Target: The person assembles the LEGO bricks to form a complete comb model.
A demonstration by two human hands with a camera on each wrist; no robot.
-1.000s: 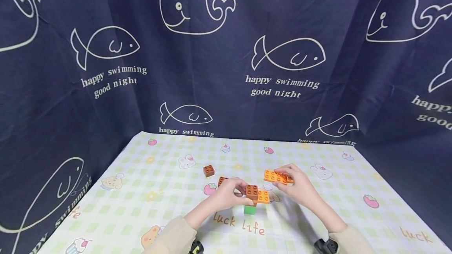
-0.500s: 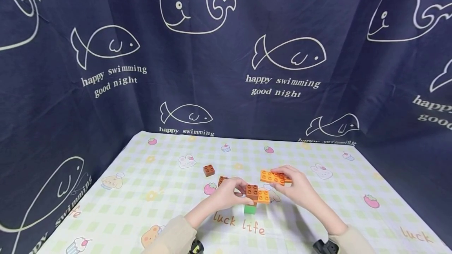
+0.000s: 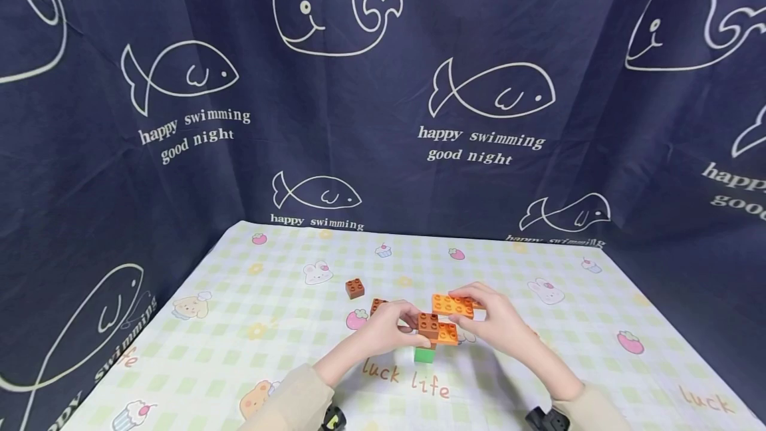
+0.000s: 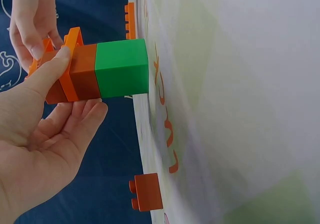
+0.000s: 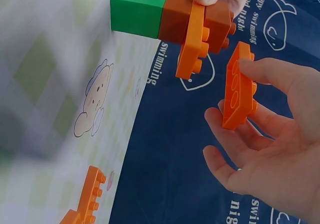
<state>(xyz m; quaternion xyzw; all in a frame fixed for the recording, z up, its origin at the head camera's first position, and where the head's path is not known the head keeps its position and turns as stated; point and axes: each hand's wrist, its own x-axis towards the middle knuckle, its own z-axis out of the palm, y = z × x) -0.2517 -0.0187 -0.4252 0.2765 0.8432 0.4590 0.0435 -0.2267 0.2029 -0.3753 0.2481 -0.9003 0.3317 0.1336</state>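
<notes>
A small stack of toy building bricks stands upright on the table, its green block (image 4: 122, 67) at the bottom. Above that come a brown brick (image 5: 175, 15), an orange flat brick (image 5: 193, 43) jutting to the right, and a top brown brick (image 3: 427, 324). My left hand (image 3: 391, 332) grips the upper part of the stack between thumb and fingers. Just above and right of the stack, my right hand (image 3: 499, 321) pinches another orange flat brick (image 5: 239, 86) between thumb and fingers. In the right wrist view a gap separates this brick from the stack.
Two loose brown bricks lie left of the stack, one farther back (image 3: 355, 288) and one (image 3: 378, 304) partly behind my left hand. More orange bricks (image 5: 90, 196) lie on the patterned tablecloth (image 3: 197, 358). A dark blue curtain (image 3: 383, 112) hangs behind the table.
My right hand has moved left with its orange flat brick, bringing it closer to the top of the stack. My left hand keeps its grip, almost still.
</notes>
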